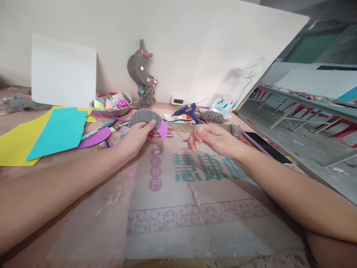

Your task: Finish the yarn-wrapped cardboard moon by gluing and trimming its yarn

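Note:
My left hand [141, 137] is closed on a purple crescent-shaped piece [162, 131], thumb on top. Grey yarn [147, 117] is wound in close rows round most of the crescent, and its purple tip shows bare at the right. To the right, my right hand [205, 136] has its fingers curled in, with a thin grey strand running close to them. More of the strand [192, 190] trails below that hand over a clear printed plastic sheet [161, 245]. The exact pinch of the right fingertips is hard to make out.
Behind the hands are a blue glue gun [189, 111], a yarn bundle [213, 116], a small clock [177, 100], a plastic jar [232, 91] and a metal bowl [111, 112]. A decorated crescent [136, 69] hangs there. Coloured sheets [60, 130] lie left, a phone [266, 147] right.

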`<move>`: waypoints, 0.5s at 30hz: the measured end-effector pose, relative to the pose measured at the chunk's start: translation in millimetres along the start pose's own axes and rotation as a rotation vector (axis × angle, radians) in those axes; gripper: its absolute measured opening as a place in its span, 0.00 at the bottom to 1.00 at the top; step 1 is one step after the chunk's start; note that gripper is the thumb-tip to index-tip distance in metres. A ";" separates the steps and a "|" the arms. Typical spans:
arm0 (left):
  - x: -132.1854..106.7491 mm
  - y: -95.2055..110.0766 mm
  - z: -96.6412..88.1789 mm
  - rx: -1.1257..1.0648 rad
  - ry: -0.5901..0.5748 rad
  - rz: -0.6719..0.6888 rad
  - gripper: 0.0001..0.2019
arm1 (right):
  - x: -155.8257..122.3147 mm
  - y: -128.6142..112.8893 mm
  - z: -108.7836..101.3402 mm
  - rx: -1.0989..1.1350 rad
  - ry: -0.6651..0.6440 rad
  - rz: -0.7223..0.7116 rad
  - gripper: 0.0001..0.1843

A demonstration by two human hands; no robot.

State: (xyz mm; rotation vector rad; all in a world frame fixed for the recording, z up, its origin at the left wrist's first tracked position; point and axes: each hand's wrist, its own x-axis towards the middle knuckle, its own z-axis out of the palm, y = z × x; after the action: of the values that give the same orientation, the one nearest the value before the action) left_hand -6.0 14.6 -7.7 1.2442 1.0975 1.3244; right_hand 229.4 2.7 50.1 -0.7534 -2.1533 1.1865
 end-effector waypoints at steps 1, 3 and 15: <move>0.1 0.1 -0.2 -0.006 0.003 -0.004 0.16 | -0.8 -4.0 0.0 0.038 -0.012 -0.017 0.21; 0.2 0.1 -0.7 -0.011 0.002 -0.008 0.16 | -4.3 -20.6 -2.9 0.125 0.036 -0.081 0.21; 0.9 -0.1 -1.4 -0.058 0.014 -0.013 0.15 | -12.3 -28.1 0.9 -0.116 -0.085 -0.048 0.20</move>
State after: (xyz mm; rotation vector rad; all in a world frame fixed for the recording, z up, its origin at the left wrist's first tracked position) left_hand -7.4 15.5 -7.7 1.1851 1.0682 1.3471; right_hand 231.5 -19.1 71.6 -0.7077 -2.3142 1.0949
